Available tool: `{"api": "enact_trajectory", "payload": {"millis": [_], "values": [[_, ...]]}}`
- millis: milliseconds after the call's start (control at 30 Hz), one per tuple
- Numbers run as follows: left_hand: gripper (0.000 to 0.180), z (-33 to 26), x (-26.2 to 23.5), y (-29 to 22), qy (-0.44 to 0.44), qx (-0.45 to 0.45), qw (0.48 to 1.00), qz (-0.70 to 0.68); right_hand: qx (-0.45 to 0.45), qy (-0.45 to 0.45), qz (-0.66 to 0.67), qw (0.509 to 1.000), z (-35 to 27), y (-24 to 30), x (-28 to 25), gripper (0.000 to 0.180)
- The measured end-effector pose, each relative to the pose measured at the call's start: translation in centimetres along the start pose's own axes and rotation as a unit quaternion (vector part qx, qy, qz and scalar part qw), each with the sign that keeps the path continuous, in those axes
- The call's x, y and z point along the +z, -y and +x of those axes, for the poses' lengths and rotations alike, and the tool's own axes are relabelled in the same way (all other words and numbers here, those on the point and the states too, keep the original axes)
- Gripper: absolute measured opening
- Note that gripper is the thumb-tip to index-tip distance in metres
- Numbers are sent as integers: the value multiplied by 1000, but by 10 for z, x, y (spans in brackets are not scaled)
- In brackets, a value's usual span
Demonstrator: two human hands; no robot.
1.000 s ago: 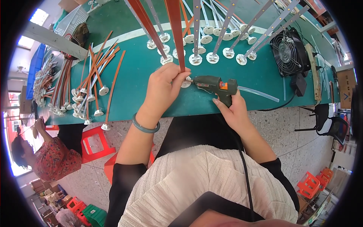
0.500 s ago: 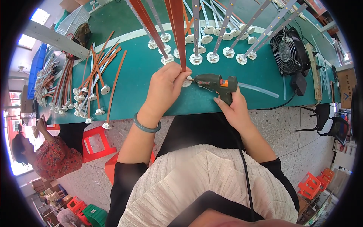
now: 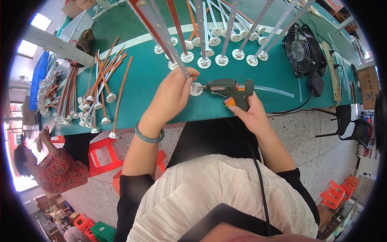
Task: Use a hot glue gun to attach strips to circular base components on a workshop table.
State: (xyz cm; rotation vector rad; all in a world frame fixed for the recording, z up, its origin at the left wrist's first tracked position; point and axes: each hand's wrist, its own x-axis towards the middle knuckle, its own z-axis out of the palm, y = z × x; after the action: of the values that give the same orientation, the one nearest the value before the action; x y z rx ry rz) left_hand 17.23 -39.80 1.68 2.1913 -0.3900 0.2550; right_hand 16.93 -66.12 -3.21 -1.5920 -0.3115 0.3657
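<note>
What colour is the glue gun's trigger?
Orange, on a dark green glue gun in the right hand; head view.

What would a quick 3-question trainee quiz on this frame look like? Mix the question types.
1. True or false: the right hand holds the glue gun with its nozzle pointing toward the left hand.
2. Multiple choice: the black fan sits on the green table at
A. the person's right
B. the person's left
C. between the two hands
3. Fill in: the left hand steadies a long strip fixed to a white round ____.

Key: 1 true; 2 A; 3 base.
</note>
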Motion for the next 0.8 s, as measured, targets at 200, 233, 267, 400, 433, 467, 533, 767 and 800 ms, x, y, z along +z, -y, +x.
{"api": "enact_trajectory", "payload": {"millis": [200, 233, 267, 400, 433, 467, 533, 767, 800], "values": [[17, -1, 6, -4, -11, 25, 999, 39, -16, -15, -83, 996, 0, 0, 5, 42], [17, -1, 7, -3, -14, 27, 999, 44, -17, -16, -103, 994, 1, 0, 5, 42], [17, -1, 8, -2, -14, 27, 999, 43, -17, -16, -124, 992, 1, -1, 5, 41], [17, -3, 10, 0, -26, 18, 999, 36, -33, -28, -164, 986, 2, -2, 8, 40], [17, -3, 10, 0, -27, 12, 999, 30, -33, -32, -175, 984, 2, -2, 7, 39], [17, -3, 11, 0, -26, 11, 999, 30, -32, -37, -186, 981, 2, -3, 7, 39], [17, -3, 9, 0, -29, 10, 999, 32, -39, -39, -180, 982, 2, 0, 10, 39], [17, -3, 11, 2, -29, 12, 999, 29, -52, -52, -203, 976, 3, -4, 11, 38], [15, -3, 10, 1, -24, -1, 999, 23, -51, -52, -203, 976, 3, -3, 11, 38]]}}
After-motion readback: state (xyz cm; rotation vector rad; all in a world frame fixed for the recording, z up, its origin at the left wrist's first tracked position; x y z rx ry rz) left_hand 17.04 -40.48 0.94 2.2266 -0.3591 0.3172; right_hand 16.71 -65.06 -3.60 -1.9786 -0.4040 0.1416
